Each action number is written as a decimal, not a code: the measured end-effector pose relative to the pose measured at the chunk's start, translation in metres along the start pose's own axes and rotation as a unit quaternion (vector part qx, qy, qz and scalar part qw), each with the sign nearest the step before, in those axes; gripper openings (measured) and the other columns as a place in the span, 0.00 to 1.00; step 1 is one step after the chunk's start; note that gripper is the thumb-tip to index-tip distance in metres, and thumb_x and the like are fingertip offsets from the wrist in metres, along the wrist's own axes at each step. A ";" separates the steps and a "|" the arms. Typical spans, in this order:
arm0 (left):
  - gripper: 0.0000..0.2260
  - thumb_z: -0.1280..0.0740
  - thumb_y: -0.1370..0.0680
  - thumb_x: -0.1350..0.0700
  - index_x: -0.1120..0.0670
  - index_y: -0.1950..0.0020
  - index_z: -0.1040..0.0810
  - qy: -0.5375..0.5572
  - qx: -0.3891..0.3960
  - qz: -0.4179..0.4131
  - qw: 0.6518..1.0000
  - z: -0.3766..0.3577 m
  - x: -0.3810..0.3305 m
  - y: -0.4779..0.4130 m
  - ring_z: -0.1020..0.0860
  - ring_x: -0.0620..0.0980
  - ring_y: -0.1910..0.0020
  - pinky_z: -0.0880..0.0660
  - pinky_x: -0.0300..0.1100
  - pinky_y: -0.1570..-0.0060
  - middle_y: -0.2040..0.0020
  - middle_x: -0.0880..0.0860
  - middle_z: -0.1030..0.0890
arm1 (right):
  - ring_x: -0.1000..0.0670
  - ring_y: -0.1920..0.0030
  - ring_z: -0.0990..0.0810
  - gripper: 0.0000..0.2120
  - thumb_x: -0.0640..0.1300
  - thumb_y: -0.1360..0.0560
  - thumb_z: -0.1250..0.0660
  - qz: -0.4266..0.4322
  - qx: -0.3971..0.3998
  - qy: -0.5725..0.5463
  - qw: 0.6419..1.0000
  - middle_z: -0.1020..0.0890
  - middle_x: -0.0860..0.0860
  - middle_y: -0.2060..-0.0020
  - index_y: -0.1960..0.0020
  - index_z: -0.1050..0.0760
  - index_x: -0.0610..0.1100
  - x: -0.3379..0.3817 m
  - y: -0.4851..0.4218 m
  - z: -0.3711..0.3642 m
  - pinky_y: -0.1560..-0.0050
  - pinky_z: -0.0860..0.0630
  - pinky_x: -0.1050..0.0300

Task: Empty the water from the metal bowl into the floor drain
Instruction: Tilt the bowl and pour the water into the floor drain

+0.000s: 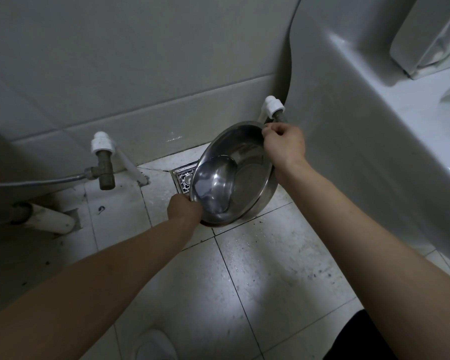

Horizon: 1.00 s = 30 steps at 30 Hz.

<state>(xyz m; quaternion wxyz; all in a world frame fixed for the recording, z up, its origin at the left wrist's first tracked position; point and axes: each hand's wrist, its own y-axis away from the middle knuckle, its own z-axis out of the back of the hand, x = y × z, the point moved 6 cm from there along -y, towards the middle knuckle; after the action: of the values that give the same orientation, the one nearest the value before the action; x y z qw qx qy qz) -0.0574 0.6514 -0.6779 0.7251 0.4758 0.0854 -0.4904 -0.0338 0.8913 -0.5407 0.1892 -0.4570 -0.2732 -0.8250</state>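
The round metal bowl (240, 167) is tilted steeply, its left edge low over the square metal floor drain (183, 179) and its right edge raised. A small pool of water lies in the bowl's lower left part. My left hand (184, 207) grips the low near rim. My right hand (283, 144) grips the raised far rim, close to the toilet's side. The bowl hides most of the drain grate.
A white toilet (361, 126) fills the right side. Wall valves with white fittings stand at the left (103, 162) and behind the bowl (272, 106). A white pipe (50, 216) lies on the floor at left. The tiled floor (257, 268) is wet and speckled.
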 end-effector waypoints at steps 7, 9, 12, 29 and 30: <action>0.08 0.36 0.24 0.67 0.64 0.47 0.21 -0.003 -0.004 -0.003 1.000 -0.001 0.001 -0.002 0.26 0.51 0.63 0.26 0.44 0.59 0.64 0.55 0.24 | 0.52 0.50 0.19 0.11 0.41 0.21 0.35 0.001 0.004 0.003 1.000 0.17 0.40 0.45 0.45 0.18 0.36 0.003 0.003 0.002 0.50 0.27 0.58; 0.09 0.36 0.24 0.68 0.64 0.47 0.20 -0.002 -0.004 -0.004 1.000 -0.001 0.001 -0.002 0.26 0.52 0.63 0.25 0.44 0.59 0.65 0.53 0.26 | 0.50 0.47 0.21 0.12 0.41 0.21 0.35 0.002 0.005 0.001 1.000 0.18 0.39 0.44 0.44 0.19 0.34 0.004 0.004 0.002 0.47 0.24 0.56; 0.09 0.37 0.25 0.68 0.63 0.48 0.20 -0.004 -0.001 -0.004 1.000 -0.002 0.002 -0.002 0.25 0.52 0.64 0.26 0.44 0.60 0.65 0.54 0.25 | 0.45 0.44 0.22 0.13 0.41 0.21 0.35 0.000 0.009 0.000 1.000 0.19 0.37 0.42 0.43 0.20 0.33 0.005 0.006 0.003 0.40 0.23 0.47; 0.07 0.37 0.25 0.68 0.66 0.52 0.19 -0.018 0.002 -0.006 1.000 -0.005 0.002 -0.005 0.25 0.53 0.65 0.28 0.43 0.63 0.67 0.56 0.26 | 0.55 0.61 0.24 0.08 0.42 0.21 0.34 -0.009 0.021 -0.021 1.000 0.20 0.51 0.61 0.50 0.17 0.39 0.004 0.002 -0.002 0.58 0.27 0.61; 0.07 0.37 0.25 0.68 0.65 0.52 0.19 -0.018 0.002 -0.006 1.000 -0.005 0.002 -0.005 0.25 0.53 0.65 0.28 0.43 0.63 0.67 0.56 0.26 | 0.55 0.60 0.24 0.08 0.42 0.21 0.34 -0.009 0.019 -0.022 1.000 0.20 0.51 0.61 0.50 0.17 0.39 0.004 0.001 -0.002 0.56 0.26 0.61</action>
<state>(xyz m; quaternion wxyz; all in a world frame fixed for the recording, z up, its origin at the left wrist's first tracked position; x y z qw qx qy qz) -0.0590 0.6537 -0.6845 0.7222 0.4680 0.0741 -0.5038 -0.0360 0.8890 -0.5381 0.1849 -0.4687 -0.2972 -0.8111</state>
